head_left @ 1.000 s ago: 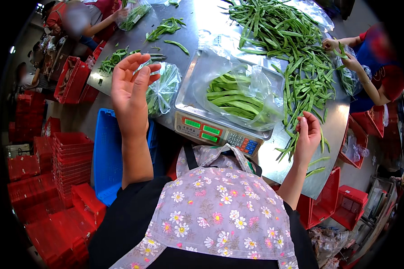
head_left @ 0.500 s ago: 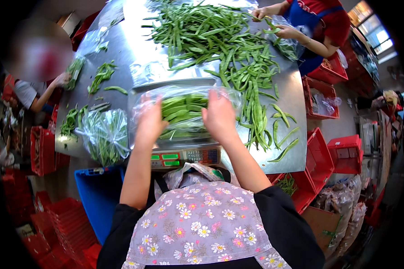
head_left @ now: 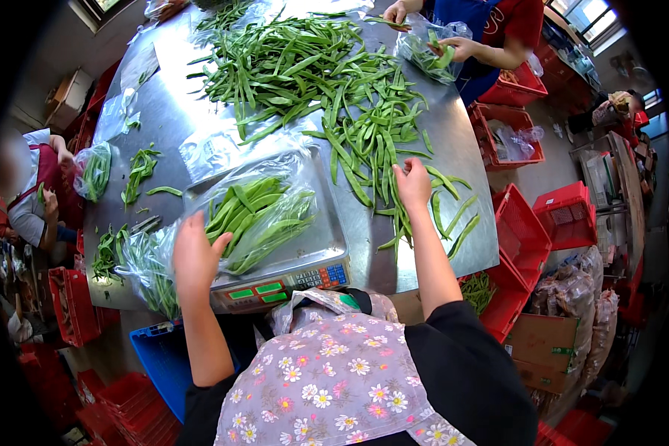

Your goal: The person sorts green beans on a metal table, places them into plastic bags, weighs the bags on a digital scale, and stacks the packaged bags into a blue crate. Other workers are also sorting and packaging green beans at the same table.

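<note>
A clear plastic bag of flat green beans (head_left: 256, 208) lies open on the metal pan of a digital scale (head_left: 316, 256). My left hand (head_left: 195, 253) grips the left side of this bag, thumb toward the beans. To the right, my right hand (head_left: 415, 187) is over loose green beans (head_left: 383, 152) on the metal table, its fingers curled together. Whether a bean is between those fingers is hidden. A filled bag of beans (head_left: 150, 264) rests left of the scale, partly behind my left hand.
A large bean heap (head_left: 275, 67) covers the table's far middle. Across on the right, a co-worker's hand (head_left: 461, 49) holds beans by a bag; another person works at the left. Red crates (head_left: 524, 223) stand off the right edge, a blue bin (head_left: 160, 364) below the near edge.
My right hand has left the bag and moved right to the loose beans. The bag now sits turned and farther left, my left hand still at it. The whole view has shifted.
</note>
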The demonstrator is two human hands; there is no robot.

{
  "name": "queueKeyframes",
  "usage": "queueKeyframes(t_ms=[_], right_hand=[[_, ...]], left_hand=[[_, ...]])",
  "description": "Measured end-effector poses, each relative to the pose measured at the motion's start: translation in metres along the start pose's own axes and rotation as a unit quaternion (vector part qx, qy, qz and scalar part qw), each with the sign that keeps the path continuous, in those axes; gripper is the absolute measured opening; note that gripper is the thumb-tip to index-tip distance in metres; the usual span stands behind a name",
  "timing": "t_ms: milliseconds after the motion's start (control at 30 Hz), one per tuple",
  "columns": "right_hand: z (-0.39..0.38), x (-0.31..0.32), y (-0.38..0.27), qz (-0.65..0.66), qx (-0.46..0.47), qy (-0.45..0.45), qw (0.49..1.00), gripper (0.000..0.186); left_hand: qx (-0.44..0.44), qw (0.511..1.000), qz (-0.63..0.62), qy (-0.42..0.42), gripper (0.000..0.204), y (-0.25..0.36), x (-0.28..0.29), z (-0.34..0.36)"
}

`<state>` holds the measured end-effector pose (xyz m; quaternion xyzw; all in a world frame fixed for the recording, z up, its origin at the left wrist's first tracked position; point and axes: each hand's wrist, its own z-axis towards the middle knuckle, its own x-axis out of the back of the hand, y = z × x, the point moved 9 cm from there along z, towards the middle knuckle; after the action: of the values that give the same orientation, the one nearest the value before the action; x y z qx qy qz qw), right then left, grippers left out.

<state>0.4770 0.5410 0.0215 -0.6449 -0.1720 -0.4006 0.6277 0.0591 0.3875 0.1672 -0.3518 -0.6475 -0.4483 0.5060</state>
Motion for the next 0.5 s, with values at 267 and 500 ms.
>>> queueKeyframes(t_ms=[267, 500], right_hand=[[0.058, 0.0, 0.046, -0.02, 0.001, -0.032, 0.999, 0.025], [-0.005, 0.034, 0.008, -0.04, 0.016, -0.129, 0.991, 0.03]], left_hand=[[-0.131, 0.979, -0.121, 0.1, 0.035, 0.065, 0.031, -0.029], [-0.093, 0.977, -0.145, 0.127, 0.027, 0.034, 0.041, -0.059]])
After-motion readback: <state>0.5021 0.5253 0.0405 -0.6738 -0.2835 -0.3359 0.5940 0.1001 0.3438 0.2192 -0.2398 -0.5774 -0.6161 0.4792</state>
